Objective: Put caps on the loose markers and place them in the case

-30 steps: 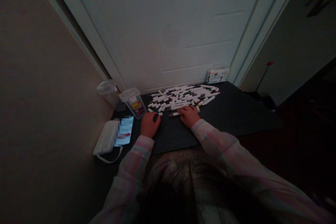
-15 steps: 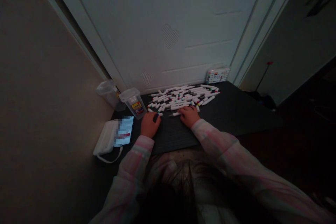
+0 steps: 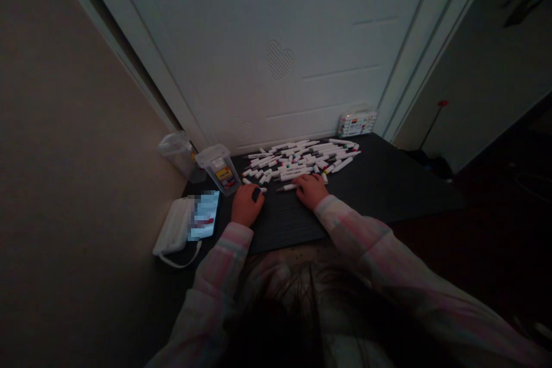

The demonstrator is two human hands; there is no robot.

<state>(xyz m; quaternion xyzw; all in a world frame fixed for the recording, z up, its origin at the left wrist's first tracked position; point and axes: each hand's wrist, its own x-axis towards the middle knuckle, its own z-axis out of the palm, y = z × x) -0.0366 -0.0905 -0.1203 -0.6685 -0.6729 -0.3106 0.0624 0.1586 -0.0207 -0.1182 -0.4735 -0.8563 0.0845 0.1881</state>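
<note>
A heap of white markers (image 3: 302, 158) with coloured caps lies on a dark table (image 3: 379, 184) against a white door. My left hand (image 3: 245, 204) rests closed near the heap's left end, holding a small dark marker cap (image 3: 256, 193) between its fingers. My right hand (image 3: 310, 190) is curled on a white marker (image 3: 288, 187) that lies on the table and points left toward the cap. Both sleeves are pale pink plaid.
A clear plastic box (image 3: 219, 168) with a coloured label and a second clear container (image 3: 177, 152) stand at the back left. A lit phone (image 3: 204, 215) lies on a white power bank (image 3: 172, 229). A case of markers (image 3: 357, 123) leans at the door.
</note>
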